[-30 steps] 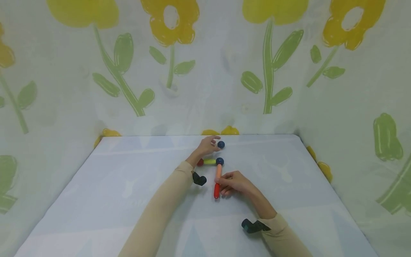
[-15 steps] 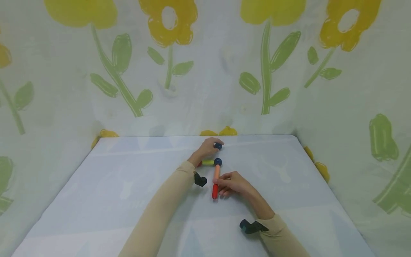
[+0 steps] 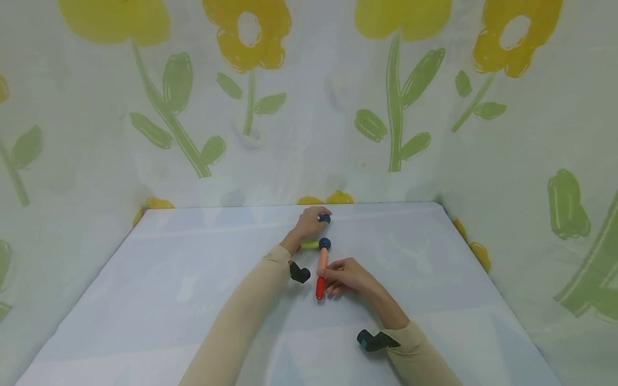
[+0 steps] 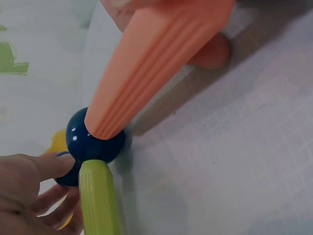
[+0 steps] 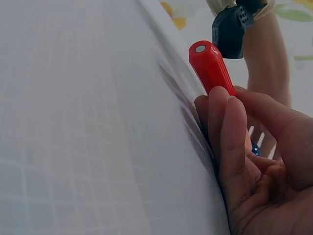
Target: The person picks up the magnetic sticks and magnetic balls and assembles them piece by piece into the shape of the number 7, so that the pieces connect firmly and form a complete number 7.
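My left hand (image 3: 310, 224) pinches a dark blue ball (image 3: 325, 219) between thumb and fingers near the table's far edge. In the left wrist view, that held ball (image 4: 69, 177) partly hides behind a second blue ball (image 4: 88, 139). This second ball joins an orange magnetic stick (image 4: 161, 58) to a yellow-green stick (image 4: 98, 196). Beyond the orange stick, a red stick (image 3: 320, 289) continues the line toward me. My right hand (image 3: 350, 274) pinches the line where orange meets red. The red stick's free end (image 5: 208, 58) shows a round metal disc. A red ball is mostly hidden behind my left wrist.
The white table (image 3: 169, 300) has a pale printed pattern. Its far edge meets a flower-printed fabric wall (image 3: 309, 134), and similar fabric rises on both sides. A dark wrist camera (image 3: 299, 272) sits on the left sleeve, and another camera (image 3: 376, 341) on the right.
The left fingers have closed round the far blue ball, which was at the fingertips earlier. The right hand keeps its hold on the sticks. The whole head view has shifted slightly.
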Action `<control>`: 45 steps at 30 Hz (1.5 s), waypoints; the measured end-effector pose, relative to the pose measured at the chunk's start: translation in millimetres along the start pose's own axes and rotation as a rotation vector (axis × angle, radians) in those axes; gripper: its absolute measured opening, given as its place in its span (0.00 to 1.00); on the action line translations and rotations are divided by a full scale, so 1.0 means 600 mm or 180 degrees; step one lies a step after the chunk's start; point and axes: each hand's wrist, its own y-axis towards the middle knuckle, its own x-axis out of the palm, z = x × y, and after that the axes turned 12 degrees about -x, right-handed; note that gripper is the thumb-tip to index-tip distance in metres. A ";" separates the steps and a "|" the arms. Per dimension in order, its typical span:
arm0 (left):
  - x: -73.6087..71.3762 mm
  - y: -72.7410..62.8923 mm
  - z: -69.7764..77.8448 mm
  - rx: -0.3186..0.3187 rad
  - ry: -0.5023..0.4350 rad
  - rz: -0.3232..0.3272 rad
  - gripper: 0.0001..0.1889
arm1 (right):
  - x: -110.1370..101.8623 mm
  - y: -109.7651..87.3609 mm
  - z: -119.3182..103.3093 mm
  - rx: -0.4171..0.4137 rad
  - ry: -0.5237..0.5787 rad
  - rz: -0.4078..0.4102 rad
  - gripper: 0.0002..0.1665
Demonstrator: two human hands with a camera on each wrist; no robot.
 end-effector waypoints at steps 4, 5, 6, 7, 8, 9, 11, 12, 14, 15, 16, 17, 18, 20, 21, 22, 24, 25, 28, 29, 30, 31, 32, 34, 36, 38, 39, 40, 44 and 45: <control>-0.012 -0.011 0.010 0.0073 -0.0009 0.0091 0.17 | -0.002 -0.001 -0.003 -0.0051 0.0016 0.0017 0.26; -0.015 -0.014 0.012 0.0091 -0.0026 0.0100 0.17 | -0.002 -0.001 -0.003 -0.0069 -0.0004 0.0022 0.26; -0.017 -0.015 0.012 0.0120 -0.0055 0.0107 0.17 | -0.003 -0.001 -0.004 -0.0069 0.0007 0.0026 0.25; -0.020 -0.017 0.013 0.0137 -0.0077 0.0110 0.17 | -0.004 -0.001 -0.004 -0.0068 0.0013 0.0026 0.25; -0.022 -0.018 0.013 0.0157 -0.0108 0.0116 0.18 | -0.004 -0.001 -0.004 -0.0068 0.0012 0.0028 0.25; -0.024 -0.020 0.012 0.0180 -0.0139 0.0119 0.18 | -0.004 -0.001 -0.004 -0.0068 0.0005 0.0030 0.24; -0.028 -0.023 0.010 0.0157 -0.0221 0.0096 0.19 | -0.005 -0.001 -0.004 -0.0070 -0.0005 0.0035 0.24; -0.030 -0.025 0.008 0.0158 -0.0250 0.0101 0.19 | -0.005 -0.001 -0.004 -0.0055 0.0002 0.0039 0.25; -0.032 -0.028 0.004 0.0136 -0.0273 0.0107 0.19 | -0.004 0.000 -0.002 -0.0055 -0.0050 0.0049 0.26; -0.034 -0.031 0.002 0.0121 -0.0293 0.0108 0.19 | -0.004 0.000 -0.002 -0.0046 -0.0066 0.0052 0.26; -0.035 -0.032 0.000 0.0117 -0.0302 0.0113 0.19 | -0.004 0.001 -0.001 -0.0034 -0.0078 0.0059 0.27; -0.036 -0.034 -0.002 0.0127 -0.0303 0.0114 0.18 | -0.004 0.001 0.000 -0.0026 -0.0090 0.0064 0.28; -0.037 -0.035 -0.004 0.0139 -0.0296 0.0114 0.18 | -0.004 0.001 0.000 -0.0014 -0.0100 0.0070 0.28; -0.039 -0.039 -0.006 0.0179 -0.0306 0.0108 0.19 | -0.004 0.001 0.000 0.0012 -0.0090 0.0085 0.28; -0.040 -0.042 -0.006 0.0198 -0.0321 0.0105 0.19 | -0.004 0.001 0.000 0.0003 -0.0094 0.0088 0.28; -0.041 -0.045 -0.006 0.0217 -0.0330 0.0099 0.19 | -0.004 0.001 0.000 0.0000 -0.0092 0.0090 0.28; -0.044 -0.051 -0.007 0.0244 -0.0356 0.0081 0.19 | -0.004 0.001 0.000 -0.0014 -0.0104 0.0079 0.28; -0.045 -0.055 -0.007 0.0254 -0.0366 0.0077 0.19 | -0.004 0.001 -0.001 -0.0020 -0.0105 0.0070 0.28; -0.048 -0.068 -0.007 0.0246 -0.0389 0.0050 0.20 | -0.003 0.000 -0.001 -0.0016 -0.0115 0.0046 0.29; -0.049 -0.072 -0.008 0.0248 -0.0385 0.0048 0.20 | -0.002 0.000 -0.002 -0.0014 -0.0120 0.0045 0.29; -0.050 -0.076 -0.008 0.0247 -0.0380 0.0047 0.20 | -0.002 0.000 -0.002 -0.0002 -0.0119 0.0045 0.29; -0.051 -0.080 -0.009 0.0258 -0.0376 0.0043 0.20 | -0.001 0.000 -0.003 0.0007 -0.0125 0.0052 0.28; -0.052 -0.083 -0.009 0.0271 -0.0370 0.0042 0.20 | -0.001 0.001 -0.003 0.0017 -0.0137 0.0061 0.28; -0.054 -0.089 -0.011 0.0299 -0.0346 0.0049 0.20 | 0.000 0.001 -0.004 0.0027 -0.0152 0.0070 0.27; -0.056 -0.096 -0.013 0.0325 -0.0337 0.0042 0.19 | 0.002 0.001 -0.006 0.0039 -0.0159 0.0072 0.28; -0.057 -0.102 -0.015 0.0343 -0.0322 0.0030 0.19 | 0.002 0.000 -0.007 0.0027 -0.0165 0.0063 0.29; -0.057 -0.106 -0.016 0.0336 -0.0318 0.0015 0.20 | 0.003 0.000 -0.007 0.0023 -0.0147 0.0057 0.29; -0.057 -0.110 -0.017 0.0340 -0.0318 -0.0001 0.20 | 0.003 -0.001 -0.007 0.0023 -0.0123 0.0051 0.30; -0.057 -0.124 -0.019 0.0372 -0.0304 -0.0069 0.21 | 0.003 -0.004 -0.008 0.0020 -0.0067 0.0064 0.29; -0.057 -0.128 -0.020 0.0379 -0.0305 -0.0084 0.21 | 0.003 -0.004 -0.008 0.0022 -0.0062 0.0067 0.29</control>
